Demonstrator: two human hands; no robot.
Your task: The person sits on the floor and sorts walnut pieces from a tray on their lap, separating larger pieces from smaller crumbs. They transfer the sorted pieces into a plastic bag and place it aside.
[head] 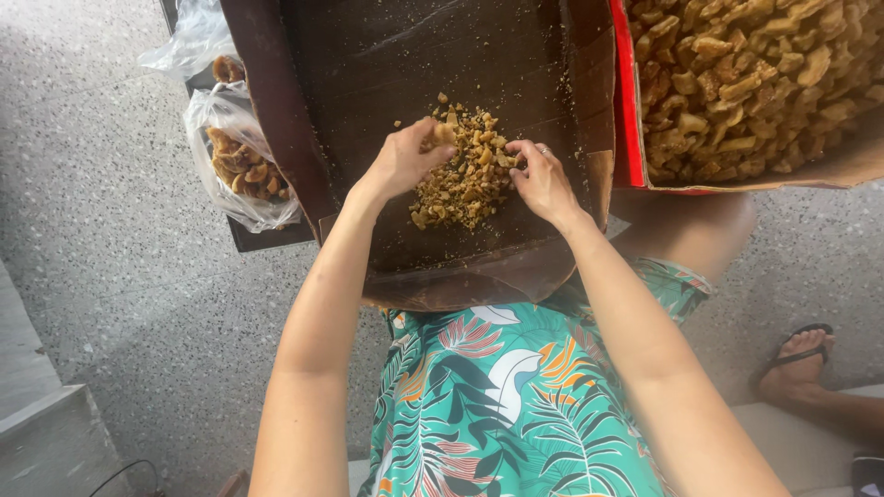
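A small heap of broken, golden-brown fried snack pieces [460, 170] is seen lying on the bare brown bottom of a flattened cardboard box [368, 64], which is rested on the person's lap. The heap is flanked by both hands. The left hand [401, 158] is laid against its left edge, fingers curled inward, and one pale piece is pinched between thumb and fingertips at the top of the heap. The right hand [543, 179] is placed on the heap's right edge, its fingers bent and spread narrowly over the crumbs; a ring is worn on one finger, and whether anything is actually gripped there cannot be told. Loose crumbs are scattered over the cardboard around the heap.

Just to the right, a red-rimmed carton [629, 101] is filled to the brim with larger whole pieces of the same snack [755, 74]. To the left of the box, a clear plastic bag [241, 161] holding more browned pieces is set on a dark tray, with a second clear bag above it. A teal leaf-patterned garment [506, 396] is worn by the person. A speckled grey floor [110, 230] is spread beneath, and a foot in a black sandal [796, 364] is seen at lower right.
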